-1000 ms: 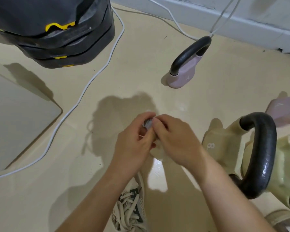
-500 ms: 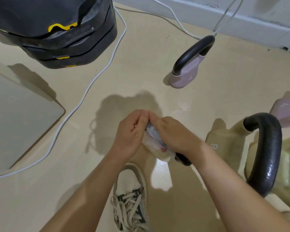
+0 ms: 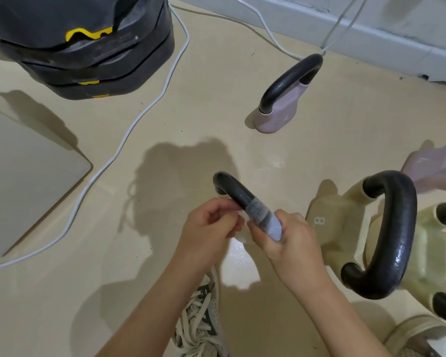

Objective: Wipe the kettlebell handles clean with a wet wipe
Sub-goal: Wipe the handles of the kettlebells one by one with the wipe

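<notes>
— Well, where is the wipe?

— Wrapped round the black kettlebell handle, at the end nearest the person. The wet wipe sits there like a pale sleeve, thin enough higher up that the dark handle shows through it.

— And the hands?

— The right hand has its fingers and thumb curled tight round the wrapped part, gripping handle and wipe together. The left hand is just beside the handle, fingers curled in, tips close against it. Whether it pinches an edge of the wipe, I cannot tell from where I stand.

— Can you see the bell itself?

— Not the body; the hands cover it. Only the far bend of the handle shows clear, above the floor.

— What else is about?

— A cream kettlebell marked 8 stands just to the right. A pink kettlebell sits well apart, nearer the wall. A white cable trails across the floor past a stack of black plates, and a laced shoe shows below the forearms
</notes>
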### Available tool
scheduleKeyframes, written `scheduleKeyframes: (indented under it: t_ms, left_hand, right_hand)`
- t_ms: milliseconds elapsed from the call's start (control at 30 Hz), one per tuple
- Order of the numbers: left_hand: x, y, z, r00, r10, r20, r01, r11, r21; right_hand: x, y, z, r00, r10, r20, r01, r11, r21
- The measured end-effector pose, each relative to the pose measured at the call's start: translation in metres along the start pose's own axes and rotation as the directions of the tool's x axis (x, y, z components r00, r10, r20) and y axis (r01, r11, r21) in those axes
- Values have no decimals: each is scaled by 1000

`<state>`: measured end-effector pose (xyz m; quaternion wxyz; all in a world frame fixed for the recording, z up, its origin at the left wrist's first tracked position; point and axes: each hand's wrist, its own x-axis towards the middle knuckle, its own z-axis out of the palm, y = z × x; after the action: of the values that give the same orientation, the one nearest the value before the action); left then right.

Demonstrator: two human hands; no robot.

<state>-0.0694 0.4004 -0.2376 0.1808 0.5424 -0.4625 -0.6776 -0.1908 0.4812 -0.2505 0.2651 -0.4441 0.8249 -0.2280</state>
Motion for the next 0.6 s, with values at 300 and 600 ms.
scheduleKeyframes:
  t_ms: [300, 600]
  left_hand:
    - [5, 3, -13, 995, 55, -88, -50, 997, 59]
    - [19, 14, -28, 993, -7, -116, 2, 999, -41]
  right_hand:
    - [57, -63, 4, 961, 69, 266, 5, 964, -266]
    - [96, -87, 0, 895, 63, 441, 124, 916, -383]
